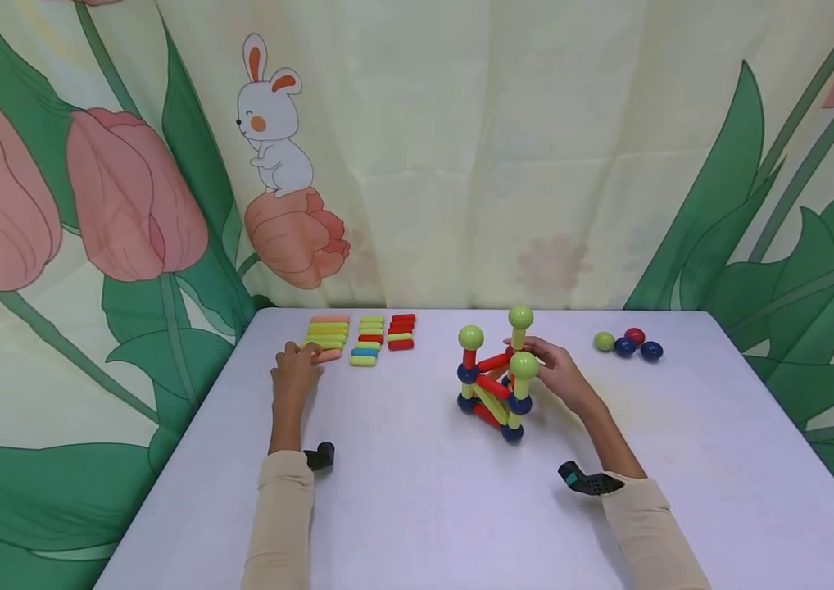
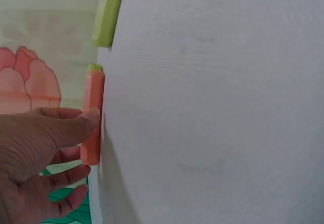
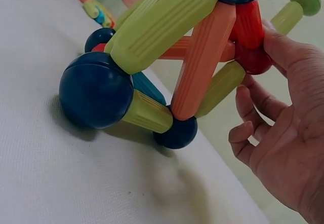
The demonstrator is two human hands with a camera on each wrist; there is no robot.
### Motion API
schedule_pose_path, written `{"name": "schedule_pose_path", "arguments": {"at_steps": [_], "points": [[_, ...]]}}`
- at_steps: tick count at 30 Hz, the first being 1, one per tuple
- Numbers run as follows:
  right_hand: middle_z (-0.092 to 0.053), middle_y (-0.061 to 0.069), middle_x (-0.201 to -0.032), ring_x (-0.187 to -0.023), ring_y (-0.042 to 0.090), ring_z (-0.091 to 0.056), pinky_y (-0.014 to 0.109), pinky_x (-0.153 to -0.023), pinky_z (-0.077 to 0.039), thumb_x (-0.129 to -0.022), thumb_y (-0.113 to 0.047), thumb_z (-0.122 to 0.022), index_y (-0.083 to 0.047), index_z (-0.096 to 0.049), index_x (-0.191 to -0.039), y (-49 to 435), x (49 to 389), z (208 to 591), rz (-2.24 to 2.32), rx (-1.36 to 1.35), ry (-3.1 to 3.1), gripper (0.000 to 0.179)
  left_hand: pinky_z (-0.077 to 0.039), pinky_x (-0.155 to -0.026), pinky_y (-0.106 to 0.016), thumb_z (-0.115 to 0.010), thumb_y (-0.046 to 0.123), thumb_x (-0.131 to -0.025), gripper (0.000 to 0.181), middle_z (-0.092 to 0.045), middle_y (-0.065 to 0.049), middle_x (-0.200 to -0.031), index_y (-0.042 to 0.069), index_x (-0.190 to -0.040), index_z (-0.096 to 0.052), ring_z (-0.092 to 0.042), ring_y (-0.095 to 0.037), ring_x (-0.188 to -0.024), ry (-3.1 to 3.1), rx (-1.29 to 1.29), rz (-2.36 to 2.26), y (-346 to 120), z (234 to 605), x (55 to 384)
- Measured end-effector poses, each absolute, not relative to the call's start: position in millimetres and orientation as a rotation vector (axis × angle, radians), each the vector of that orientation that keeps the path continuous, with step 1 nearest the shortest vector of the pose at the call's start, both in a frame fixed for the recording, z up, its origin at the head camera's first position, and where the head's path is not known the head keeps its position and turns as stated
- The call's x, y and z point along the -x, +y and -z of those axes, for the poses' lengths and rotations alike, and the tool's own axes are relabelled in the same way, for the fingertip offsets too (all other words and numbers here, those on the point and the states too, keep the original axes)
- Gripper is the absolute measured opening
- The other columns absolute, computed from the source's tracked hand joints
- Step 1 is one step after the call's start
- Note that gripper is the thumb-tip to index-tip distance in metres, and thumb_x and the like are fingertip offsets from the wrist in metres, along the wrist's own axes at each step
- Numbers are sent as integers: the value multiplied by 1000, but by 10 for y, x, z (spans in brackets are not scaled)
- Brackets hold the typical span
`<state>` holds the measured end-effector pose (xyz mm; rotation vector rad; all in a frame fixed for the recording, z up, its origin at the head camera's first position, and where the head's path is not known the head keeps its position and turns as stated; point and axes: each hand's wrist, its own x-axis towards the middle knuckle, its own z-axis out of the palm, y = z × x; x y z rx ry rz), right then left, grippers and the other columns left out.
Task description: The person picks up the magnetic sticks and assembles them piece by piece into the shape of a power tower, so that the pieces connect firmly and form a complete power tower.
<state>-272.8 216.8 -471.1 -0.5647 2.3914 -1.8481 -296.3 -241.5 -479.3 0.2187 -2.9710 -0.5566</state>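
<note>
At the near end of a group of coloured rods, my left hand [image 1: 295, 378] pinches an orange rod [image 2: 92, 92] between thumb and fingers, low over the white table. A green rod [image 2: 107, 17] lies close by in the left wrist view. My right hand [image 1: 563, 374] grips the far right side of a built frame of rods and balls [image 1: 492, 386], fingers around a red ball [image 3: 256, 60] and the red rod above it. Green balls [image 1: 471, 337] top three upright rods on the frame. Dark blue balls [image 3: 96, 89] form its lower corners.
Yellow-green rods [image 1: 328, 330], mixed rods [image 1: 370, 338] and red rods [image 1: 403, 319] lie in stacked rows at the back left. A green ball [image 1: 604, 341], a red ball [image 1: 635, 336] and two blue balls [image 1: 651, 351] sit at the back right. A printed curtain [image 1: 432, 164] hangs behind the table.
</note>
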Motion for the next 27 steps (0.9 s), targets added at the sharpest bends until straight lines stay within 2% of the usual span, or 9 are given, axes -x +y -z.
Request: {"name": "schedule_pose_path", "arguments": {"at_steps": [4, 8, 13, 16, 18, 23, 27], "points": [[-52, 22, -139, -127, 16, -47, 55, -109, -36, -101, -16, -53, -5, -51, -138, 2172, 2724, 4691, 1854, 548, 2406, 39, -48, -84, -59, -71, 17, -89, 27, -58, -23, -107, 6, -112, -64, -54, -38, -97, -2995, -170, 462, -2431, 4765, 2966], [-54, 21, -137, -122, 9, -50, 53, -109, -39, -100, -18, -55, -6, -52, -138, 2164, 2724, 4681, 1835, 534, 2428, 39, -50, -80, -55, -69, 15, -90, 24, -63, -19, -94, 0, -109, -68, -56, -31, -86, -2997, -197, 490, -2407, 4700, 2924], [-57, 19, -134, -120, 10, -52, 53, -107, -41, -100, -18, -56, -7, -54, -136, 2137, 2724, 4678, 1817, 516, 2466, 38, -52, -75, -44, -64, 19, -93, 26, -66, -18, -97, -1, -110, -68, -60, -30, -87, -2852, -151, 856, -2224, 4507, 2879], [-57, 20, -136, -124, 15, -53, 55, -109, -39, -99, -19, -57, -6, -55, -134, 2100, 2744, 4682, 1835, 504, 2463, 38, -52, -79, -35, -66, 27, -94, 34, -67, -18, -104, 1, -115, -66, -61, -29, -95, -2717, -25, 1268, -2006, 4365, 2868], [-58, 21, -134, -123, 18, -54, 54, -108, -40, -99, -20, -58, -4, -55, -133, 2068, 2755, 4684, 1842, 497, 2453, 38, -52, -83, -34, -68, 31, -92, 38, -67, -16, -108, 3, -117, -65, -61, -28, -101, -2641, 60, 1517, -1826, 4303, 2861], [-61, 22, -127, -113, 13, -60, 33, -98, -50, -98, -24, -60, -2, -56, -129, 1953, 2762, 4659, 1847, 488, 2420, 39, -52, -92, -42, -71, 31, -90, 37, -68, -11, -109, 7, -117, -64, -59, -37, -108, -2554, 184, 1990, -1347, 4274, 2824], [-63, 20, -126, -109, 9, -62, 19, -92, -50, -97, -23, -61, -2, -58, -129, 1887, 2779, 4650, 1855, 532, 2407, 38, -52, -97, -46, -69, 26, -91, 34, -69, -12, -109, 4, -117, -63, -58, -44, -113, -2568, 297, 2129, -1014, 4294, 2784]]}}
